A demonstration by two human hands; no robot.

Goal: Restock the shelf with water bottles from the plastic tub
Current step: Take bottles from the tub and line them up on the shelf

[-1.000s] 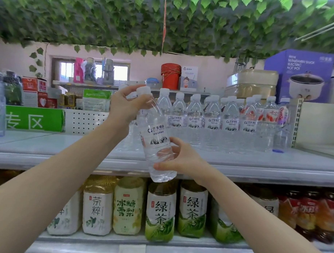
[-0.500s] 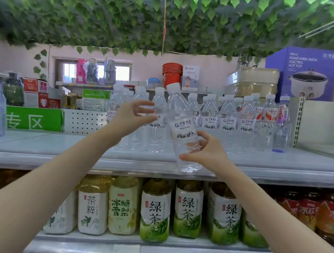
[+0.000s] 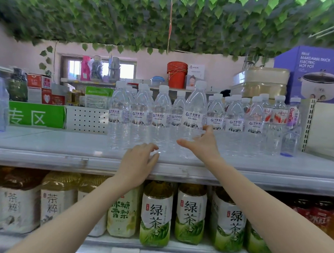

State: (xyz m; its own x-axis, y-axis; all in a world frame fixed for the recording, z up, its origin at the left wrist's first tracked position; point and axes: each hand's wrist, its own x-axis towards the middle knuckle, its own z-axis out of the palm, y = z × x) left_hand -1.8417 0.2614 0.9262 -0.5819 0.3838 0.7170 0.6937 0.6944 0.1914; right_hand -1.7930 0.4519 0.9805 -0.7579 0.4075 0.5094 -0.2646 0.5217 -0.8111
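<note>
Water bottle [image 3: 194, 116] stood upright on the shelf [image 3: 48, 143], at 12 o'clock from the right hand [image 3: 201, 146], fingers spread wide, holding nothing. Left hand [image 3: 139, 161], at its 8 o'clock, rested empty on the shelf edge. Judged: placement ending; next, another bottle from the unseen tub.

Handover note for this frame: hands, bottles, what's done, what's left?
Left hand: open, empty, at the front edge of the shelf.
Right hand: open, fingers beside the front water bottle; contact unclear.
That bottle stands upright on the shelf, ahead of the bottle row.
Tub not in view.
Left: fetch more bottles; bare shelf space remains to the row's left.
</note>
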